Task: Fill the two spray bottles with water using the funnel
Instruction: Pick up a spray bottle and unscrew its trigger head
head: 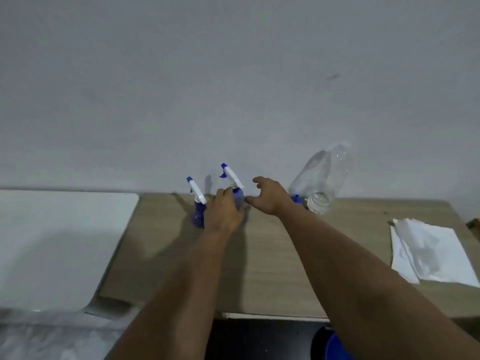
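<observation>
A plain grey wall (233, 74) is filling the upper half of your view, and below it a wood-grain bench (259, 255) is running along its foot, with a white sink (52, 242) sitting at the bench's left end.

No brand, label or writing is showing legibly on anything here; the picture is soft throughout.

Counting what is lying in front of you: two spray bottles, one clear bottle, one stack of paper towels. The left spray bottle (198, 203) is standing upright near the wall, blue-bodied with a white trigger head and a blue nozzle tip. The right spray bottle (232, 181), of the same make, is standing just beside it. A large clear plastic bottle (323, 178) is tilting toward you at the right, its open mouth facing the camera, with a blue piece (296, 198) partly hidden at its foot; what that piece is cannot be told. White paper towels (428, 250) are lying flat at the bench's right end, well apart from the bottles.

Your left hand (224, 211) is wrapping its fingers round the body of the right spray bottle. Your right hand (270, 196) is hovering just beside that bottle's head, fingers spread and loosely curved, grasping nothing.
</observation>
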Demonstrator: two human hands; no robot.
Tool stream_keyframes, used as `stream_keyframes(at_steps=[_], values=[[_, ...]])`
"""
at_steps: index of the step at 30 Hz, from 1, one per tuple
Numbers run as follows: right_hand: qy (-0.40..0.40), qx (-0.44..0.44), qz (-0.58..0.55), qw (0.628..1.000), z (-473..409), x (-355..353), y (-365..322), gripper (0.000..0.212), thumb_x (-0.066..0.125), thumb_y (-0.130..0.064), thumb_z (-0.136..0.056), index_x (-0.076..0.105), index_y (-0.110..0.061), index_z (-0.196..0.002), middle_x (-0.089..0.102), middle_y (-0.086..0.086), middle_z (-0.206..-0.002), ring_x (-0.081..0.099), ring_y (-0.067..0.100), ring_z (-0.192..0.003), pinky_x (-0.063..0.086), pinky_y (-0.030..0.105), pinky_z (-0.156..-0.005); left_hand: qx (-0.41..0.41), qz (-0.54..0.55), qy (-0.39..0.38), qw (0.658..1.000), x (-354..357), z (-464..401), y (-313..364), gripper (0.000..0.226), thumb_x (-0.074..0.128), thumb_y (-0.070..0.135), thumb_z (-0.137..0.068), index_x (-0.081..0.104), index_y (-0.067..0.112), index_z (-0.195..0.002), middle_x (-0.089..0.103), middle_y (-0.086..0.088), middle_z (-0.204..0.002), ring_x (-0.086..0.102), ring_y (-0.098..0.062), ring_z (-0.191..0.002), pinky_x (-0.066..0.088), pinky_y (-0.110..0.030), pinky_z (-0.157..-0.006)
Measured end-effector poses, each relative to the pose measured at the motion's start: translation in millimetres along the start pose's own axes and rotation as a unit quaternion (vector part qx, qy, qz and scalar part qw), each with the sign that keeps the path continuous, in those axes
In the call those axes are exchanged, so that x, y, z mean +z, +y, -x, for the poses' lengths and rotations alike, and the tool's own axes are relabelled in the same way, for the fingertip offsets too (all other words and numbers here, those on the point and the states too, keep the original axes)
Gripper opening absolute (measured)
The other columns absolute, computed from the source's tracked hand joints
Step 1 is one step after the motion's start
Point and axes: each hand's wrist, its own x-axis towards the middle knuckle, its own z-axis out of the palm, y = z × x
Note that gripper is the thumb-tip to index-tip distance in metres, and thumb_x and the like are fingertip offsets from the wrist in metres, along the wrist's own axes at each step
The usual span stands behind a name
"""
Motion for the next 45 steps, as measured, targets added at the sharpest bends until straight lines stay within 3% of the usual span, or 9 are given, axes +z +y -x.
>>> stream_keyframes(at_steps=[6,13,18,23,28,31,36,40,45], values=[[-0.004,0.014,-0.168,0.986,-43.3,49.4,10.0,0.06,0.076,-0.029,-0.092,0.056,-0.017,-0.148,0.064,0.007,-0.143,0.06,0.025,-0.132,0.05,0.04,-0.109,-0.136,0.161,0.004,0.978,65.4,-26.1,-36.6,0.061,0.074,0.021,-0.079,0.048,0.023,-0.134,0.06,0.004,-0.118,0.061,-0.02,-0.103,0.047,-0.031,-0.074],[0.095,-0.033,-0.257,0.961,-44.7,69.4,11.5,0.018,0.079,-0.021,-0.092,0.076,-0.016,-0.108,0.074,-0.006,-0.092,0.068,0.013,-0.084,0.05,0.026,-0.076,-0.136,0.241,-0.032,0.96,92.2,-49.4,-51.5,0.049,0.073,0.017,-0.082,0.051,0.016,-0.125,0.066,0.001,-0.111,0.067,-0.026,-0.102,0.057,-0.044,-0.086],[0.129,-0.008,-0.272,0.954,6.5,43.7,37.4,0.022,0.083,-0.018,-0.087,0.078,-0.012,-0.107,0.078,0.0,-0.099,0.073,0.019,-0.095,0.059,0.043,-0.09,-0.089,0.34,-0.112,0.929,94.7,-25.2,-4.2,0.063,0.08,0.024,-0.073,0.051,0.02,-0.129,0.069,0.004,-0.114,0.068,-0.02,-0.103,0.058,-0.043,-0.085],[0.225,0.05,-0.28,0.932,84.8,35.4,81.0,0.037,0.093,-0.027,-0.078,0.062,-0.018,-0.096,0.074,-0.011,-0.088,0.072,0.006,-0.084,0.057,0.025,-0.076,-0.003,0.271,-0.146,0.952,116.6,38.5,42.5,0.064,0.082,0.039,-0.067,0.052,0.036,-0.123,0.061,0.022,-0.097,0.055,0.002,-0.077,0.035,-0.003,-0.059],[0.246,0.087,-0.309,0.915,139.6,41.0,113.9,0.038,0.096,-0.02,-0.075,0.061,-0.012,-0.089,0.074,-0.008,-0.082,0.073,0.01,-0.077,0.058,0.026,-0.071,0.034,0.25,-0.173,0.952,141.5,89.0,63.9,0.055,0.082,0.019,-0.077,0.052,0.034,-0.12,0.053,0.03,-0.08,0.059,0.005,-0.076,0.039,-0.004,-0.054],[0.218,0.069,-0.323,0.918,147.5,33.9,127.6,0.029,0.09,-0.005,-0.079,0.063,-0.002,-0.088,0.071,0.005,-0.08,0.066,0.017,-0.073,0.053,0.034,-0.069,0.041,0.257,-0.156,0.953,149.6,97.8,66.0,0.05,0.083,0.016,-0.073,0.052,0.038,-0.106,0.062,0.034,-0.082,0.058,0.022,-0.078,0.04,0.002,-0.062],[0.164,0.052,-0.348,0.922,159.5,29.0,137.4,0.036,0.089,0.0,-0.078,0.063,-0.002,-0.103,0.07,0.006,-0.089,0.063,0.012,-0.079,0.053,0.035,-0.072,0.055,0.218,-0.192,0.955,148.2,100.7,65.7,0.059,0.084,0.027,-0.075,0.056,0.021,-0.128,0.069,0.001,-0.116,0.067,-0.021,-0.101,0.054,-0.035,-0.083],[0.166,0.051,-0.371,0.912,164.0,32.7,138.1,0.03,0.08,0.009,-0.08,0.061,0.008,-0.104,0.073,0.022,-0.095,0.066,0.021,-0.086,0.056,0.047,-0.081,0.026,0.227,-0.194,0.954,152.1,110.1,64.5,0.044,0.08,0.027,-0.079,0.063,0.024,-0.12,0.066,0.018,-0.11,0.065,-0.008,-0.098,0.048,-0.008,-0.071],[0.154,0.059,-0.372,0.913,168.8,33.3,139.5,0.032,0.077,0.012,-0.083,0.054,0.009,-0.105,0.069,0.029,-0.102,0.063,0.021,-0.089,0.052,0.041,-0.082,0.03,0.233,-0.218,0.947,147.8,112.7,68.0,0.043,0.079,0.036,-0.076,0.061,0.032,-0.115,0.07,0.016,-0.094,0.068,-0.004,-0.089,0.053,-0.018,-0.07]])
